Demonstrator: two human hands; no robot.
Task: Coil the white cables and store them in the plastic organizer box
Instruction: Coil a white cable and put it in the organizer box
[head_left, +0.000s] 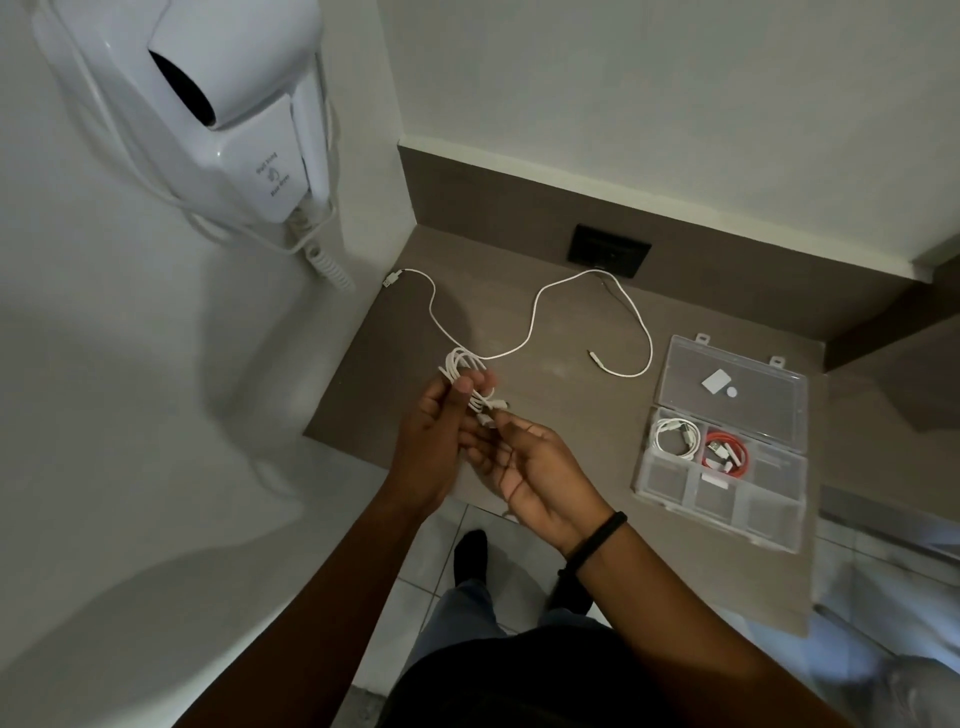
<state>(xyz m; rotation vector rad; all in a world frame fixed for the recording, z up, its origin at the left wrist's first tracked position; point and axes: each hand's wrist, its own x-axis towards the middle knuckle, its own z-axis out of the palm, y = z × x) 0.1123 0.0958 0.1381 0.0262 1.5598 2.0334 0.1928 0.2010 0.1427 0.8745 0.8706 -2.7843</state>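
A half-wound white cable (466, 372) is pinched by the left hand (436, 436) so its loops are kept together, its connector seemingly nipped by the right hand (530, 467), while loose tails are left on the table (571, 410) beside the open organizer box (769, 512).

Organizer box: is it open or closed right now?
Open. The organizer box has its clear lid lying back flat, exposing a coiled white cable and a red cable inside.
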